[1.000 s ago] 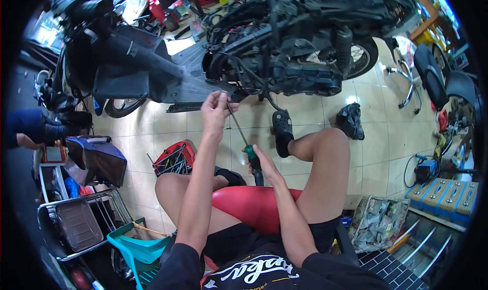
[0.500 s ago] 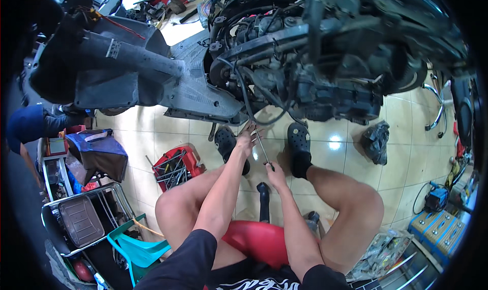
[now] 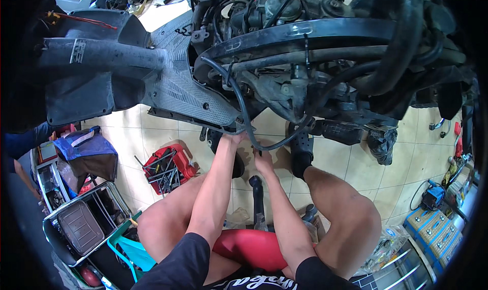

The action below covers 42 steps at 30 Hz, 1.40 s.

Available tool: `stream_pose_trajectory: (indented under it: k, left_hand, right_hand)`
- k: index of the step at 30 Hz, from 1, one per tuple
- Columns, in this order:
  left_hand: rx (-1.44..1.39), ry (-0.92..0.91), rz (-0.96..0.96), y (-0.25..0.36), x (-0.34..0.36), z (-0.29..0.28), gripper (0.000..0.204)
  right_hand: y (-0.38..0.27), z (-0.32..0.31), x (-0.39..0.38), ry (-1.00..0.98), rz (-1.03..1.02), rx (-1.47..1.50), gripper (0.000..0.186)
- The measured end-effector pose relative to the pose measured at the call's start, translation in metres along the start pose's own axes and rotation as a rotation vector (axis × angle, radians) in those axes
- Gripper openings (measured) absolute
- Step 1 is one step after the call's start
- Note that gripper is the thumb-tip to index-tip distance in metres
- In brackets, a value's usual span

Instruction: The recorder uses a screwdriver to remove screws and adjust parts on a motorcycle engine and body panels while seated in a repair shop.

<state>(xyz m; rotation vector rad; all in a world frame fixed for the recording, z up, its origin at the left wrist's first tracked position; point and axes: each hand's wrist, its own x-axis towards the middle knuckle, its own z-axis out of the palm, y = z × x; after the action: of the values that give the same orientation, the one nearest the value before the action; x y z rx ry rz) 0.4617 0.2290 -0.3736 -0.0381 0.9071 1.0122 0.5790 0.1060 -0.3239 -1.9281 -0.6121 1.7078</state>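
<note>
hands (image 3: 249, 147) under motorcycle (image 3: 305, 61), red toolbox (image 3: 168, 169)

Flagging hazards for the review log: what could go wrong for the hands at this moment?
Both hands, left hand and right hand, reach under the stripped scooter, right by a loose black hose; it might snag them. Fingers are hidden against the dirty engine parts, so pinching or scraping seems possible.

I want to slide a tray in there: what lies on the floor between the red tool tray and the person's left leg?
In the head view, only bare tile floor shows between the red tool tray and the left leg.
</note>
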Motion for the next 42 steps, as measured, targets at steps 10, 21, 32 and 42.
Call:
stream_pose_trajectory:
  k: [10,21,32,42]
  left_hand:
    - [-0.008,0.027,-0.01,0.007,-0.016,0.003,0.031]
    - [0.004,0.033,-0.032,0.007,-0.015,0.009,0.029]
    - [0.016,0.041,-0.049,0.008,-0.012,0.009,0.027]
    - [0.013,0.036,-0.054,0.011,-0.013,0.005,0.026]
  right_hand:
    - [0.027,0.023,0.007,0.044,-0.147,0.074,0.023]
    - [0.022,0.013,0.002,0.052,-0.117,0.003,0.022]
    - [0.009,0.045,-0.013,-0.081,-0.1,0.406,0.024]
    - [0.003,0.035,-0.013,-0.41,0.048,0.794,0.023]
